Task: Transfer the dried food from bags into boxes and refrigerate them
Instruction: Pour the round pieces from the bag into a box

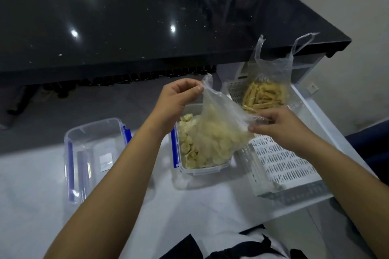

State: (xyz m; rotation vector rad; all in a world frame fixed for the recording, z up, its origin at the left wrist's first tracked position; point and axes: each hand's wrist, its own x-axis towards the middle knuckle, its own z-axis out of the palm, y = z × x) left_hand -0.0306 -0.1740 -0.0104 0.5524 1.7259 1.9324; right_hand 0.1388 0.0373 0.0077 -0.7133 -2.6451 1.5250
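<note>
Empty clear box [94, 153] near left. R hand [280, 128] pinches corner of clear bag [219, 128] w/ pale dried pieces, tipped over open box [200, 166]; L hand [179, 99] pinches its top. Behind, 2nd bag [267, 90] sits in white basket [280, 166].

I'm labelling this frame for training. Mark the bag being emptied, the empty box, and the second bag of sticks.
bag being emptied [219, 130], head view, on its bulging middle.
empty box [94, 153], head view, on its clear floor.
second bag of sticks [265, 94], head view, on the yellow sticks inside.
</note>
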